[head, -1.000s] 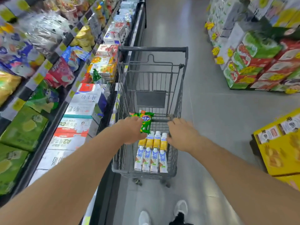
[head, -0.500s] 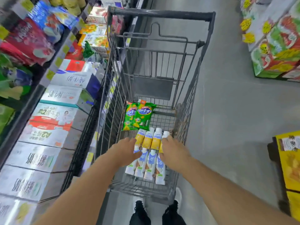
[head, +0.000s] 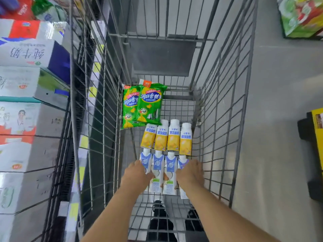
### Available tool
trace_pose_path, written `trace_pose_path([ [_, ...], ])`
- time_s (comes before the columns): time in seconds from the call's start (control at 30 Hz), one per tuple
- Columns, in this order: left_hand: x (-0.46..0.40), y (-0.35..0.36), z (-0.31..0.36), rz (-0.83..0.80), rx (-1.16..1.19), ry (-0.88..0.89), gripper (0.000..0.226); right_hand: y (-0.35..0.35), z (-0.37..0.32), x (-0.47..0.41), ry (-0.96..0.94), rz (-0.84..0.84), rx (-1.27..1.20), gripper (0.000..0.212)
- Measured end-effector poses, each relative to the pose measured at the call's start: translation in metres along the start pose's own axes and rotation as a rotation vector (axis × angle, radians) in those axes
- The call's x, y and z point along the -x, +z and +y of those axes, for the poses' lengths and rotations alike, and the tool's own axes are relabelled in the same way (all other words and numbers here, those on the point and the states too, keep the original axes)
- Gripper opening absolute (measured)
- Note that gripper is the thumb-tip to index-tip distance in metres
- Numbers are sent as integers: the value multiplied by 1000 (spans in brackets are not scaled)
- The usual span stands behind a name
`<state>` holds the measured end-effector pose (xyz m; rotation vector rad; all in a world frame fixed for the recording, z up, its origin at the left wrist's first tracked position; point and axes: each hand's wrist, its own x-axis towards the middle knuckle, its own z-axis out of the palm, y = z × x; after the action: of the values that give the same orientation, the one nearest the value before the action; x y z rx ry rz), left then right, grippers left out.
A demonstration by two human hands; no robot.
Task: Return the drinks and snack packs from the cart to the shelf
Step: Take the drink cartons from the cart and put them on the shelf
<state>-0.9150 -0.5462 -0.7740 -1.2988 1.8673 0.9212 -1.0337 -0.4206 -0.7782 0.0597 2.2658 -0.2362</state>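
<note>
Cart (head: pixel 225 119) holding snack packs (head: pixel 143 105), bottles (head: pixel 166 137), both hands (head: pixel 138 175) seemingly gripping cartons (head: pixel 164 170)

grey floor (head: pixel 272 84); stacked milk cartons (head: pixel 26 55) left; yellow display (head: pixel 317 130) right.

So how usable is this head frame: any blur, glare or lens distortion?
Head view: the cart's wire walls splay and bow from the wide-angle lens; the boxes on the shelf at left are smeared and washed out; the green snack packs and yellow bottles at centre stay sharp enough to show print; lighting is even, without hard shadows.
</note>
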Motion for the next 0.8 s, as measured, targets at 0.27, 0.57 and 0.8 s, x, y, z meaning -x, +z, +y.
trace_pose_path([
  [0.27, -39, 27, -10, -44, 228, -110, 66, 41, 17, -20, 92, 3, 16, 55],
  [0.57, -53, 28, -15, -71, 51, -149, 82, 51, 17, -35, 92, 6, 24, 56],
  [0.8, -46, 21, -18, -125, 216, -275, 87, 36, 8, -25, 85, -69, 27, 78],
])
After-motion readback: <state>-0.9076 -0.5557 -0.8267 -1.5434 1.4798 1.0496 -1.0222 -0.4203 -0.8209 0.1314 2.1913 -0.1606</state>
